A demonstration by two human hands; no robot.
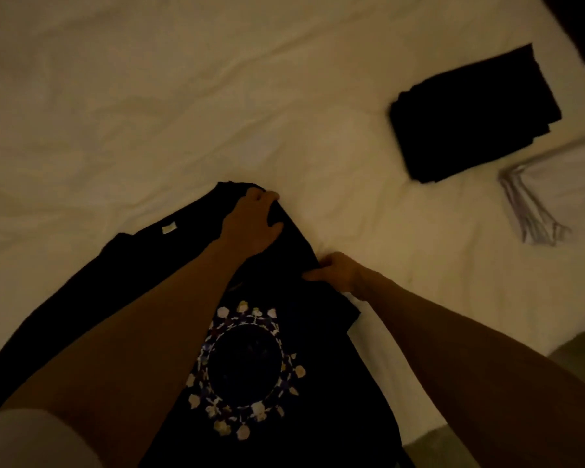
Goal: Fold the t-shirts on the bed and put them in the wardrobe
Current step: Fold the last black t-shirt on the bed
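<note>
- A black t-shirt (284,383) lay spread on the bed (149,96), close to the person, with a ring of little pale pictures (247,369) on it.
- The right hand (335,273) was at the right edge of the shirt, where the cloth met the sheet. Its fingers (313,275) were curled together and pinched a fold of the black cloth.
- The left hand (250,224) was a bit farther up, on the top part of the same shirt. Its fingers (267,197) were bent over a bunched bit of cloth and held it, with the thumb on the near side.
- A small white tag (169,228) showed on the shirt, to the left of the left hand.
- Farther away on the right, a folded black pile of clothes (473,113) sat on the bed, well apart from both hands.
- Just beside that pile, at the right edge, lay a folded white thing (554,184). It was too blurry to tell what it was.
</note>
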